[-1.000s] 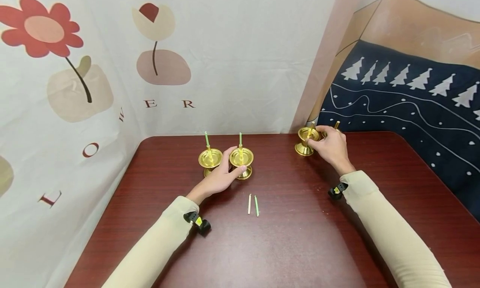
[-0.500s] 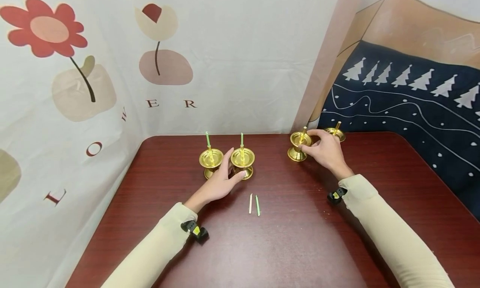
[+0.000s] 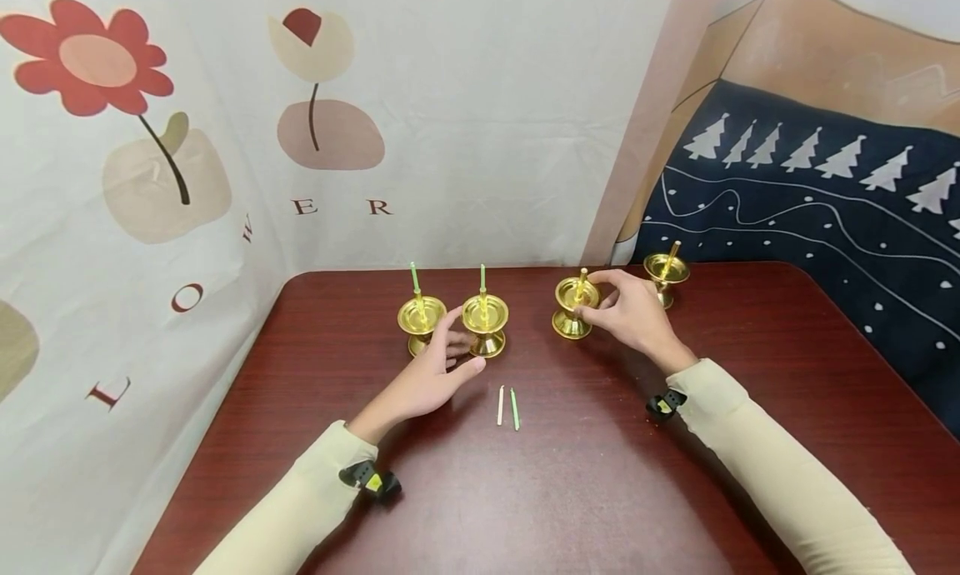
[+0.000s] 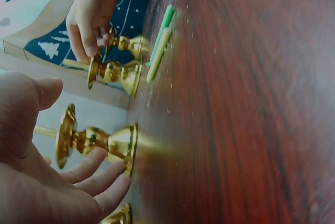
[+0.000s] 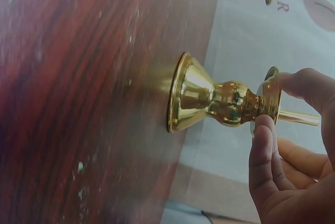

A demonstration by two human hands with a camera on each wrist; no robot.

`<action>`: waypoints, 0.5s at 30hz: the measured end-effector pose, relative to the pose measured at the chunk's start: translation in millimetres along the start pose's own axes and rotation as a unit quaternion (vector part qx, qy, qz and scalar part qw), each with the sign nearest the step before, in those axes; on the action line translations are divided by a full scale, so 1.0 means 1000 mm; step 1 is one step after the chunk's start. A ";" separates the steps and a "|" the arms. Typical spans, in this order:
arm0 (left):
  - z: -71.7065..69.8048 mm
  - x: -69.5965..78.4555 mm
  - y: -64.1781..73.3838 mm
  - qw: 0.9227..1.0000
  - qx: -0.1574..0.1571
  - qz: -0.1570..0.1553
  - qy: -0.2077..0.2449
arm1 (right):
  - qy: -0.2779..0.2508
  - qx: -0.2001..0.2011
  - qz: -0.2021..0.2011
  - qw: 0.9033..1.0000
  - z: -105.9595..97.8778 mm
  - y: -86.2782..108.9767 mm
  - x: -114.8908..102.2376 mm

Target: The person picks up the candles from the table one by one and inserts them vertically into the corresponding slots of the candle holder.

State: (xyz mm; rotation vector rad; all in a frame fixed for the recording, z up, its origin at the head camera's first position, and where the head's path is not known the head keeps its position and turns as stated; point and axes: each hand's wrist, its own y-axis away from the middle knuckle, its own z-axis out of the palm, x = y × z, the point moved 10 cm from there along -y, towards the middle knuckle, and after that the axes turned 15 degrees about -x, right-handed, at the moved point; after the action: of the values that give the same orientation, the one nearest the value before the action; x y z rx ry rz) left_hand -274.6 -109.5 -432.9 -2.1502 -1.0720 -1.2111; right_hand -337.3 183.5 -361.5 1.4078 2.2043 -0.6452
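My right hand [image 3: 633, 312] pinches the dish rim of a gold candle holder [image 3: 572, 324] whose centre tube bears no candle. In the right wrist view this candle holder [image 5: 194, 96] stands upright, its base at the table. My left hand [image 3: 429, 379] has its fingers loosely spread beside another gold candle holder [image 3: 487, 342], which bears a green candle [image 3: 483, 278]. Seen from the left wrist, those fingers [image 4: 107, 182] lie close by its base, thumb apart; contact is hard to tell. Left of it stands a third candle holder [image 3: 414, 315] with a green candle [image 3: 414, 276].
A further gold candle holder [image 3: 666, 268], without a candle, stands at the back right. One whitish candle [image 3: 500, 406] and one green candle [image 3: 515, 409] lie side by side on the dark red table [image 3: 600, 475]. Printed cloth [image 3: 480, 125] hangs behind the table.
My right hand has moved left and nearer with the candle holder, away from the one at the back right. The left hand has drawn back slightly from its candle holder, its thumb now off it.
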 end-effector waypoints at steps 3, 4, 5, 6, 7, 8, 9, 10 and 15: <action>0.005 0.026 0.005 1.000 -0.005 0.000 0.011 | -0.005 -0.007 -0.008 1.000 0.004 0.003 -0.006; 0.007 0.034 0.006 1.000 -0.009 -0.002 0.021 | -0.006 -0.009 -0.010 1.000 0.005 0.003 -0.008; 0.010 0.039 0.005 1.000 -0.013 -0.001 0.023 | -0.006 -0.011 -0.012 1.000 0.006 0.004 -0.010; 0.012 0.044 0.004 1.000 -0.019 0.003 0.025 | -0.006 -0.014 -0.015 1.000 0.007 0.005 -0.013; 0.015 0.048 0.003 0.999 -0.025 0.008 0.025 | -0.006 -0.016 -0.017 1.000 0.008 0.006 -0.014; 0.018 0.053 0.001 0.999 -0.033 0.014 0.023 | -0.007 -0.018 -0.019 1.000 0.009 0.006 -0.016; 0.021 0.057 -0.002 0.999 -0.041 0.020 0.021 | -0.006 -0.020 -0.020 1.000 0.010 0.007 -0.018; 0.024 0.060 -0.004 0.998 -0.050 0.025 0.017 | -0.006 -0.023 -0.020 1.000 0.011 0.008 -0.020; 0.037 0.068 -0.022 0.995 -0.092 0.025 0.002 | -0.008 -0.032 -0.023 0.999 0.016 0.010 -0.026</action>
State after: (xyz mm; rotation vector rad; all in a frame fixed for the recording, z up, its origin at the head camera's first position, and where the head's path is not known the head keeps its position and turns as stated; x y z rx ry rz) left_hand -251.8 -43.6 -393.6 -2.2960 -0.9299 -1.3371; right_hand -316.0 159.1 -360.6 1.3192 2.2306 -0.5934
